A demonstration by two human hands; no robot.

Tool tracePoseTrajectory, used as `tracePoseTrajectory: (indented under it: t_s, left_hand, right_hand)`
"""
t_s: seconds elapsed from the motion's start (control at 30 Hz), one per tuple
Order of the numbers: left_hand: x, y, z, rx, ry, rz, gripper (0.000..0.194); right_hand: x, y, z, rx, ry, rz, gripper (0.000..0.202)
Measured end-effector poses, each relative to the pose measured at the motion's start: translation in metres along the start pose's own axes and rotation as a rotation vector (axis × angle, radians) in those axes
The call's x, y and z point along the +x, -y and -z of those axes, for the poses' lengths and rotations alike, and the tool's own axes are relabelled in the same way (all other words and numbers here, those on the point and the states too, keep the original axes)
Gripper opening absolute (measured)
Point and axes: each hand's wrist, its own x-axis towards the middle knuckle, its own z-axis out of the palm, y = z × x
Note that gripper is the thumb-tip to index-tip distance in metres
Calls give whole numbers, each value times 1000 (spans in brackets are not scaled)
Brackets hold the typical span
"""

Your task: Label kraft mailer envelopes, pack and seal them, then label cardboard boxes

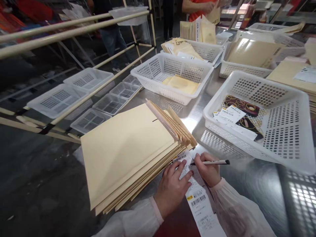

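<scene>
A long strip of printed labels with barcodes runs from the stack's edge down toward me. My left hand lies on the strip, its fingers spread and pressing the paper down. In my right hand is a white pen with a black end, held in a writing grip with its tip at the strip. Just left of both hands stands a thick stack of tan padded envelopes, its flaps toward the upper right. The top end of the strip reaches the side of this stack.
On the metal table, a white basket at right holds patterned items and labels. Another basket ahead contains an envelope. More filled baskets stand behind. A pipe rack with plastic bins is left. A person in orange handles envelopes at the back.
</scene>
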Motion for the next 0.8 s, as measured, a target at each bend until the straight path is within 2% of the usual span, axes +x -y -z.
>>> tracePoseTrajectory:
  t_s: [0.23,0.37,0.47,0.6,0.8]
  left_hand:
    - [0,0,-1,1,-16,-3,26]
    - [0,1,-1,-5,-24,-7,26]
    - [0,1,0,-4,-12,-11,26]
    - [0,1,0,-10,-15,-14,26]
    - [1,0,0,-10,-21,-8,27]
  right_hand:
    - [0,-2,1,8,16,-10,46]
    - [1,-2,0,-8,-14,-70,45]
    - [2,-1,0,-12,14,-89,45]
    - [3,-1,0,3,30,-84,45]
    - [0,-4,2,-26,-23,-23,47]
